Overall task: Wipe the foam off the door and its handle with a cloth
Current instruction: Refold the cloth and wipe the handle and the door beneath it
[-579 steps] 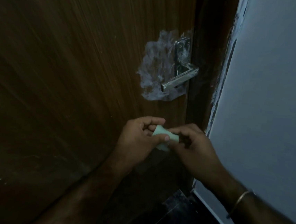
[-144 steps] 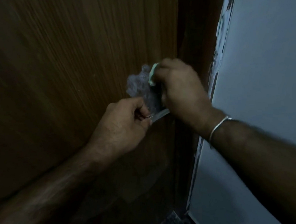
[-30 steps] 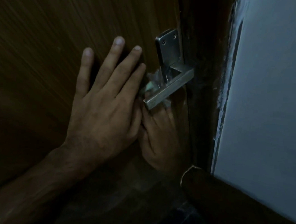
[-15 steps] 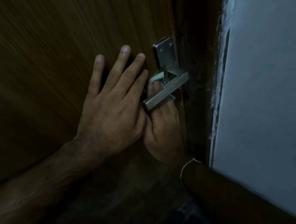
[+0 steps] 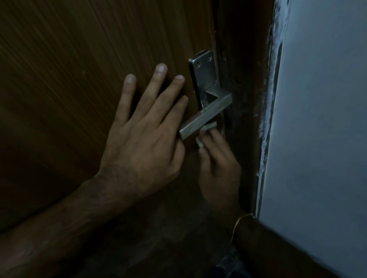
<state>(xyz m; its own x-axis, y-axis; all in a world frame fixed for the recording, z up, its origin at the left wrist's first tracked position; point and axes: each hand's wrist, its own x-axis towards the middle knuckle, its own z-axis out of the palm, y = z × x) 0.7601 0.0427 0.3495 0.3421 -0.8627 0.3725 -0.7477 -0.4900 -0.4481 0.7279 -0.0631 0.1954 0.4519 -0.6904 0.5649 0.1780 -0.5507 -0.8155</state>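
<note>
The dark brown wooden door (image 5: pixel 73 61) fills the left of the view. Its steel lever handle (image 5: pixel 205 116) on a steel back plate (image 5: pixel 203 73) sits near the door's right edge, and I see no foam on them. My left hand (image 5: pixel 144 139) presses flat on the door just left of the handle, fingers straight and spread. My right hand (image 5: pixel 218 164) is below the lever and grips a small pale cloth (image 5: pixel 205 132), held against the door under the lever. Most of the cloth is hidden by the fingers and the lever.
The dark door frame (image 5: pixel 240 99) runs along the door's right edge. A pale grey wall (image 5: pixel 335 131) stands to its right, with a chipped white edge. A thin bangle (image 5: pixel 243 218) sits on my right wrist. The scene is dim.
My right hand has slid the cloth down from behind the lever to below it. The left hand stays flat on the door. The foam seen earlier around the handle is gone.
</note>
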